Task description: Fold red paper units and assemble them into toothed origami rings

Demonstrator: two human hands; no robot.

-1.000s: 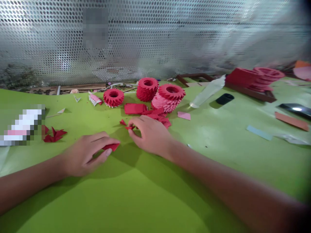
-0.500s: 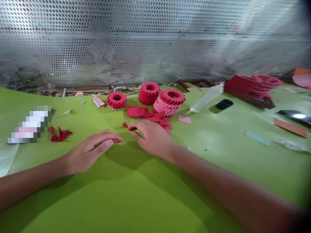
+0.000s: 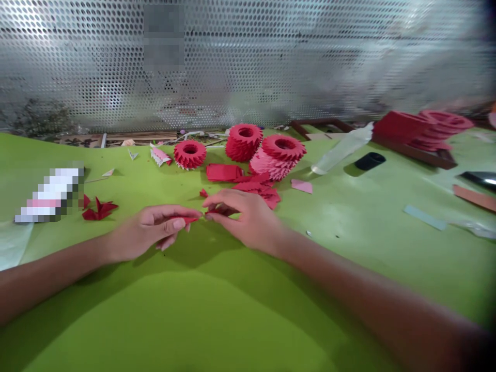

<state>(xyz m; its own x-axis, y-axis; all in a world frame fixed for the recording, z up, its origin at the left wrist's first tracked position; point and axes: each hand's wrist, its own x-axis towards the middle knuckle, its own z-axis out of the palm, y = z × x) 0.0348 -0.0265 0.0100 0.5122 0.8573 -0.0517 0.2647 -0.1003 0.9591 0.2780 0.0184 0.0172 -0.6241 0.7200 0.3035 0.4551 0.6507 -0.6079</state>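
Note:
My left hand [image 3: 153,230] is closed on a folded red paper piece [image 3: 189,220], pinched between thumb and fingers with its tip pointing right. Just across from it, my right hand [image 3: 248,217] pinches another small red paper piece [image 3: 211,211], mostly hidden by the fingers. The ends of the two pieces almost meet; whether they touch I cannot tell. Behind my right hand lies a heap of red paper pieces [image 3: 263,190], beside a red paper bundle [image 3: 223,172]. A tiny red folded piece [image 3: 203,193] rests on the green table [image 3: 186,310] close to my right fingertips.
Ringed red and pink paper stacks [image 3: 244,142] stand at the back, with a smaller ring [image 3: 189,154] to their left. Folded red pieces [image 3: 99,209] lie left. On the right are a clear bottle [image 3: 343,147], a black cylinder [image 3: 370,161] and a brown tray [image 3: 434,154].
My hands have come together, bringing the two red pieces nearly end to end. The left hand's red piece shows more fully. The camera view has shifted slightly.

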